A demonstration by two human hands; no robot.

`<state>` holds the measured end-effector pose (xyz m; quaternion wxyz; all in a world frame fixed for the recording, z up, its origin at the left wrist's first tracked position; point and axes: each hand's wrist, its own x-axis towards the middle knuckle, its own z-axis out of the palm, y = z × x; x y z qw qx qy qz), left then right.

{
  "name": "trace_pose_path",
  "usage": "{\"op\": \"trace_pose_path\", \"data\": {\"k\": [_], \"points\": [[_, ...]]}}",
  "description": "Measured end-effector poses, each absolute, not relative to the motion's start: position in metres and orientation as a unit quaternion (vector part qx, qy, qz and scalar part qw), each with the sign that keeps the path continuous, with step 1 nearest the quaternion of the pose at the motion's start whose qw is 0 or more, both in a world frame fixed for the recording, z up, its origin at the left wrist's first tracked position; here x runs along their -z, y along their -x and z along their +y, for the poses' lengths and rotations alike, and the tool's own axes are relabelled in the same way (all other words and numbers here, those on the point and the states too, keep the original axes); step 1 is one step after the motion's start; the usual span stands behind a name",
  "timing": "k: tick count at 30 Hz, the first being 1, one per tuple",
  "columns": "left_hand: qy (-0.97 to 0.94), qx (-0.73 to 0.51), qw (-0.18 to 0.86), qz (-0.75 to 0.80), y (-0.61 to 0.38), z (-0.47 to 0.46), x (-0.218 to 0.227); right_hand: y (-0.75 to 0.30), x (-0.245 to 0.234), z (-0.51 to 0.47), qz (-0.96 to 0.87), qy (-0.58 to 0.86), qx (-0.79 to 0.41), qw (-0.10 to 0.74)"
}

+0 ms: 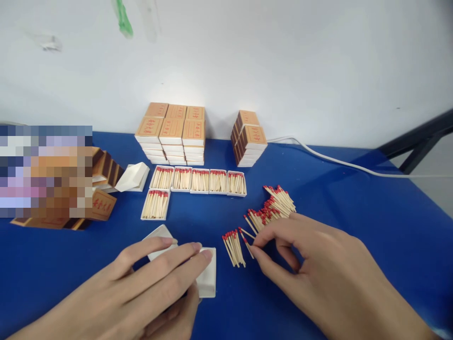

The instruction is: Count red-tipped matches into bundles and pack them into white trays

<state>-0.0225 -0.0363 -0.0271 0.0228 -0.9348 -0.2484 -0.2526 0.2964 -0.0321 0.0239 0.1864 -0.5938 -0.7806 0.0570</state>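
Matches [282,202] with red heads lie loose in a heap just beyond the right hand [314,269], while a small bunch [233,248] sits flat just to that hand's left. The right hand is nearly closed at the tips, thumb and forefinger almost meeting by the ends of two stray matches; whether it grips either, I cannot tell. The left hand [152,288] reaches palm down, fingers extended and close together, over two white trays [208,283]; its grip on them is hidden. Beyond the left hand runs a row of five filled trays [200,192], with a sixth filled tray [153,219] nearer to it. Farther past both hands stand a larger block of matchboxes [171,130] and a smaller stack [255,136]. Off to the left hand's far left are more white trays [136,177], one leaning, and tumbled boxes [104,205], partly pixelated. A white cable [318,155] crosses the blue bench [354,208] beyond the right hand.
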Motion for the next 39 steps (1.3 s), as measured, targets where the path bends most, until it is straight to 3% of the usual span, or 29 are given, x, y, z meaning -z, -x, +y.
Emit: {"op": "trace_pose_path", "data": {"k": [24,31,39], "points": [[0.958,0.208,0.041,-0.195,0.039,-0.021,0.018,-0.279,-0.017,-0.031,-0.755,0.612,-0.074,0.221],[0.958,0.206,0.045,-0.194,0.04,-0.022,0.016,-0.285,-0.015,-0.03,-0.753,0.622,-0.004,0.216],[0.958,0.207,0.045,-0.195,0.035,-0.021,0.015,-0.283,-0.021,-0.031,-0.749,0.617,-0.057,0.235]]}}
